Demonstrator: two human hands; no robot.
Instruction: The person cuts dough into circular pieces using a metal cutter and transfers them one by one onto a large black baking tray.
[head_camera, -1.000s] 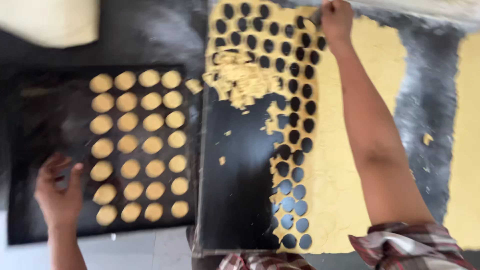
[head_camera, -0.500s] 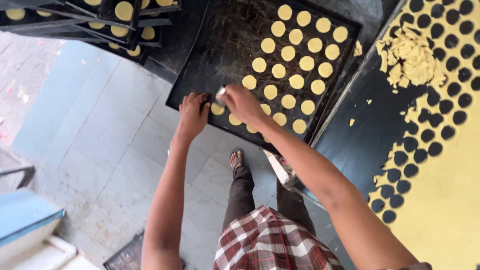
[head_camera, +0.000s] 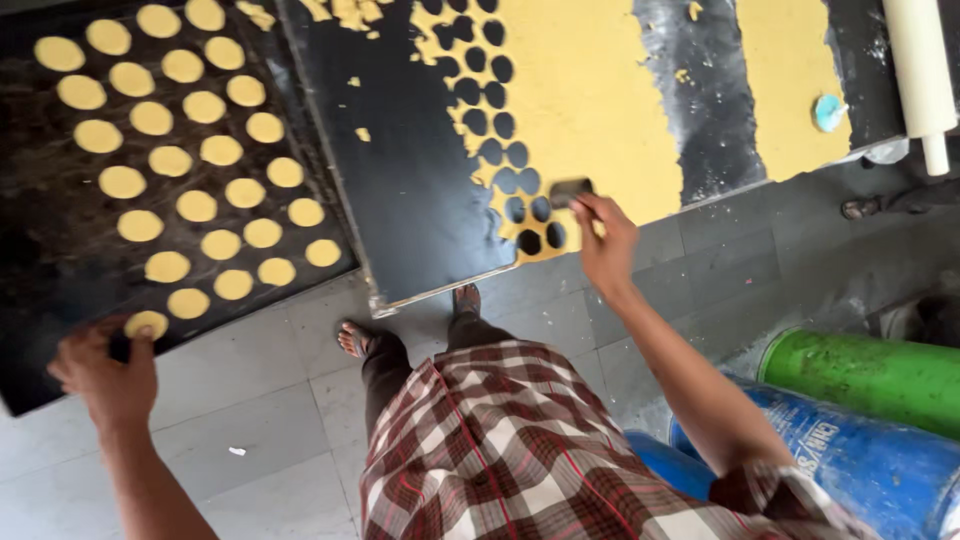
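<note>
Hands worked apart. Right hand (head_camera: 605, 245) gripped a small dark round metal cutter (head_camera: 570, 190) at lower centre, set on the edge of the thin, matte yellow rolled dough sheet (head_camera: 600, 100), next to rows of punched round holes showing the black worktop (head_camera: 400, 180), apparently so each cut sat close to the last. Left hand (head_camera: 105, 370), lower left, pinched one flat pale-yellow dough disc (head_camera: 146, 323) at the near edge of the black baking tray (head_camera: 50, 290), where discs lay in spaced rows. White rolling pin (head_camera: 915, 70) rested upper right.

Bare black table (head_camera: 400, 190) lies open — dough sheet (head_camera: 600, 100), tray (head_camera: 60, 300) flank it.
</note>
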